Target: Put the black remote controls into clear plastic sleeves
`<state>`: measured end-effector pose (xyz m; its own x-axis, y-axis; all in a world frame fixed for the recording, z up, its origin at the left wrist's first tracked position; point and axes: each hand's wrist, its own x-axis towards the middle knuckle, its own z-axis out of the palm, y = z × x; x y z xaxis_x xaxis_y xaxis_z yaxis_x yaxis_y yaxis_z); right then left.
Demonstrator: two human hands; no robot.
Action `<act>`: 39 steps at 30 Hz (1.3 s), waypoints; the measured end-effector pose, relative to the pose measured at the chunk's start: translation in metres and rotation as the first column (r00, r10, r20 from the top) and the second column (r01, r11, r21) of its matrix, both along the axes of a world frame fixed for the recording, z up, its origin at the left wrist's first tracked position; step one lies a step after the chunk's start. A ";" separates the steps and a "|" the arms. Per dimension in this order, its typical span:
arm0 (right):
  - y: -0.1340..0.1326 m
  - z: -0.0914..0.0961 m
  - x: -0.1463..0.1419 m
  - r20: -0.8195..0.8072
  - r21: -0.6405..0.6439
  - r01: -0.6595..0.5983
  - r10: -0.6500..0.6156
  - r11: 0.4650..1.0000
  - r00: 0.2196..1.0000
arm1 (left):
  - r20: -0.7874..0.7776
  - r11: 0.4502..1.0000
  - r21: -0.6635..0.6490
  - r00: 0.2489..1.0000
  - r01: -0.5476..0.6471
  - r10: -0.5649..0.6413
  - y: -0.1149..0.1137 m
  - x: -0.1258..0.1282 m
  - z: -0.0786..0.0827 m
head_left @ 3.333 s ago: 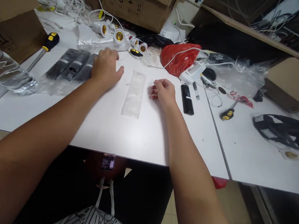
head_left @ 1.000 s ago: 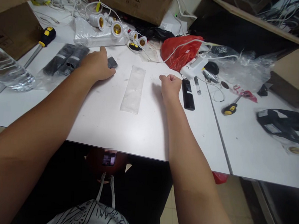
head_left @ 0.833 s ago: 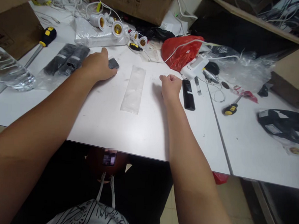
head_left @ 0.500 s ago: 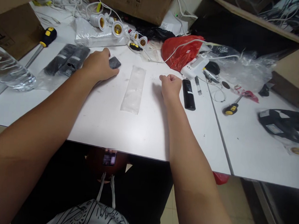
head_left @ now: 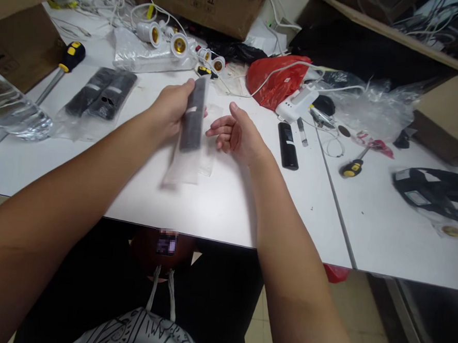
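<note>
In the middle of the head view, my left hand (head_left: 174, 108) is closed round a black bar-shaped device (head_left: 193, 120) in a frosted plastic sleeve. It is held upright above the table, and the sleeve's loose lower end hangs below it. My right hand (head_left: 241, 133) is just right of it, thumb up and fingers loosely spread, holding nothing. Behind the held device, a flat clear plastic sleeve (head_left: 207, 162) lies on the table, partly hidden. An unwrapped black device (head_left: 288, 146) with a white label rests right of my right hand. Two bagged black devices (head_left: 107, 94) lie to the left.
A screwdriver (head_left: 71, 58) leans by a cardboard box at left, near a clear plastic bottle (head_left: 15, 106). White lamp sockets (head_left: 179, 45), a red bag (head_left: 273, 81) and a power strip (head_left: 295, 105) line the back. Another screwdriver (head_left: 352, 168) lies right of the table seam.
My left hand has lifted the wrapped black device and brought it to the right, over the flat sleeve. My right hand has gone from closed to spread and moved slightly left.
</note>
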<state>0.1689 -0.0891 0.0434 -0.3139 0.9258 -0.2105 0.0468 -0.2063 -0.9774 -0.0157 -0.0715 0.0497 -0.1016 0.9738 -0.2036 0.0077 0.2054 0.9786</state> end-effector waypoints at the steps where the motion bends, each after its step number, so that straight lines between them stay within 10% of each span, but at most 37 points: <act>1: -0.001 0.001 0.001 -0.022 -0.024 -0.052 0.052 0.998 0.998 | 0.136 0.999 -0.003 0.990 -0.032 0.032 -0.001 0.007 -0.003; 5: -0.003 -0.003 0.008 -0.087 -0.047 -0.165 0.160 0.985 0.983 | 0.561 0.973 -0.013 0.804 -0.229 0.196 0.001 0.025 -0.013; 11: -0.005 -0.008 0.008 -0.047 -0.061 -0.176 0.173 0.983 0.984 | 0.699 0.959 -0.055 0.675 -0.279 0.236 0.009 0.026 -0.018; 23: 0.007 -0.010 0.031 -0.063 -0.171 -0.166 0.157 0.971 0.986 | 0.410 0.992 0.076 0.910 -0.104 0.065 0.008 0.008 -0.027; 39: -0.005 -0.003 0.030 -0.134 -0.113 -0.241 0.225 0.964 0.965 | 0.066 0.936 0.331 0.992 -0.122 0.106 0.001 0.008 -0.025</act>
